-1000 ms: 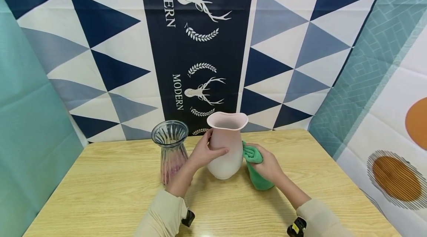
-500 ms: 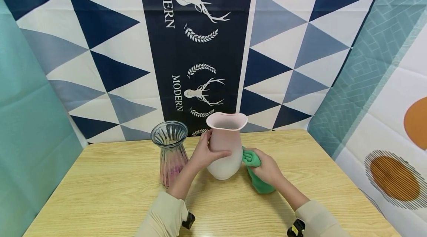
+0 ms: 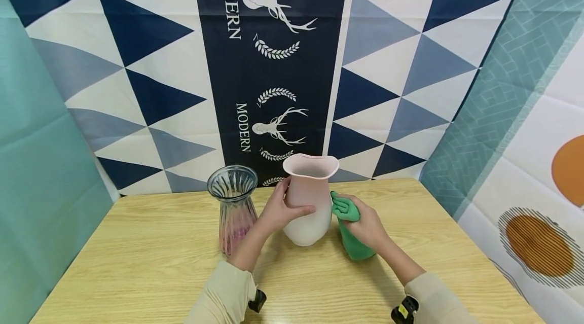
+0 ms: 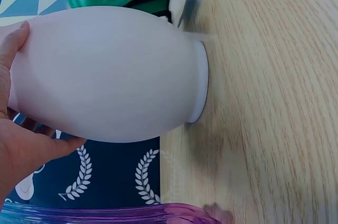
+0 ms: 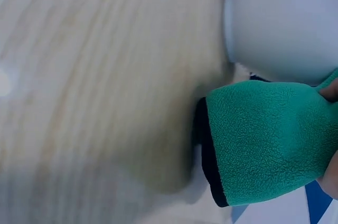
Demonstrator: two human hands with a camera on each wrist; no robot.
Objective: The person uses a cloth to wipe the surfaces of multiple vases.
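Note:
A frosted vase (image 3: 306, 197), pale pink above and white below with a wavy rim, stands upright on the wooden table. My left hand (image 3: 279, 211) grips it from the left, thumb across its front and fingers round the side and back. In the left wrist view the vase (image 4: 111, 73) fills the middle and its foot meets the tabletop. On the vase's right side, my right hand (image 3: 364, 222) holds a bunched green cloth (image 3: 345, 208) against the wall of the vase. The lower part of the cloth (image 5: 269, 145), with a black edge, hangs down in the right wrist view.
To the left stands a ribbed glass vase (image 3: 233, 212), bluish at the rim and pink lower down, partly behind my left forearm. The wooden table (image 3: 150, 263) ends at a patterned backdrop (image 3: 274, 70) behind, with fabric panels at both sides.
The cloth in my right hand dips slightly and comes back up along the vase's right side. My left hand and both vases stay in place.

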